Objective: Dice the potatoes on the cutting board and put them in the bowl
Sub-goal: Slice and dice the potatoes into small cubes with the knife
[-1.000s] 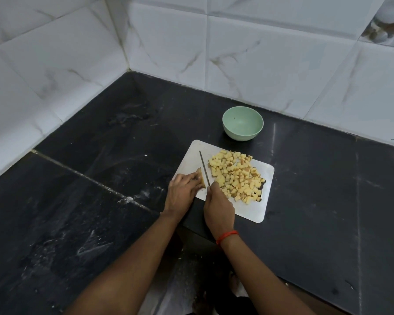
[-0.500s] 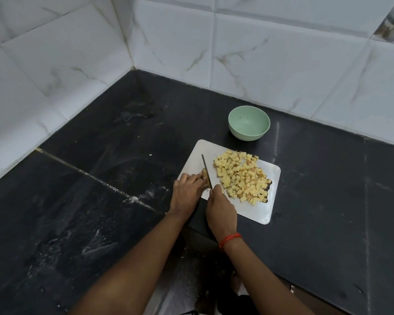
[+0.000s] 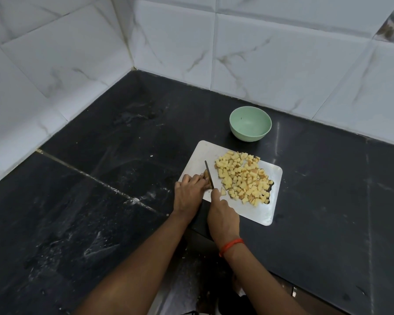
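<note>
Diced potato pile (image 3: 243, 176) on right half of cutting board (image 3: 259, 214); small uncut potato piece (image 3: 205, 174) near board's left edge, pinned under curled fingers of left hand (image 3: 189, 194); knife (image 3: 209, 175) blade just right of it, handle gripped by right hand (image 3: 222, 218); green bowl (image 3: 241, 135) just beyond board; orange wrist thread (image 3: 231, 245); black countertop (image 3: 100, 212).

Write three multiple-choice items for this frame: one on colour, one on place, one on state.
1. What colour is the bowl? A. pale green B. red C. black
2. Where does the diced potato pile lie? A. in the bowl B. on the cutting board C. on a plate
3. What does the right hand hold? A. nothing B. a spoon C. a knife
Answers: 1 A, its wall is mint green; 2 B, the cubes lie on the board, the bowl is empty; 3 C, its fingers curl round it, blade beside the potato piece under the left hand.
</note>
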